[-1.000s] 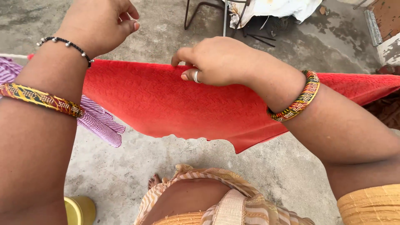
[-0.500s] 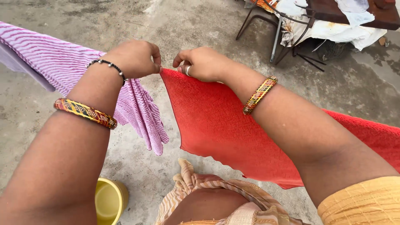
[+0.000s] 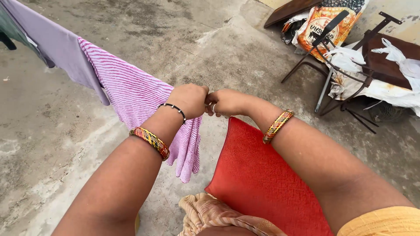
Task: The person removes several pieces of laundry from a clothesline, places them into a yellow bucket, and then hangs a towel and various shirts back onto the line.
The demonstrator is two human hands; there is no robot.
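Observation:
A red towel [image 3: 262, 183] hangs over a line below my arms, its near corner up at my hands. My right hand [image 3: 225, 103], with a ring on one finger, is closed at the towel's top corner. My left hand [image 3: 189, 99] is closed right beside it, the two hands touching. To the left on the same line hangs a pink striped cloth [image 3: 135, 94], its right end under my left hand. Which hand grips which cloth is partly hidden by the fingers.
A lilac cloth [image 3: 57, 43] hangs further left on the line. A metal-framed stand [image 3: 332, 65] with white rags, a printed sack [image 3: 321, 22] and a brown board sit at the top right. The ground is rough concrete.
My hands have come together, and the view has swung to look along the line. The red towel's corner now sits right beside the pink cloth. The yellow bucket has left the view.

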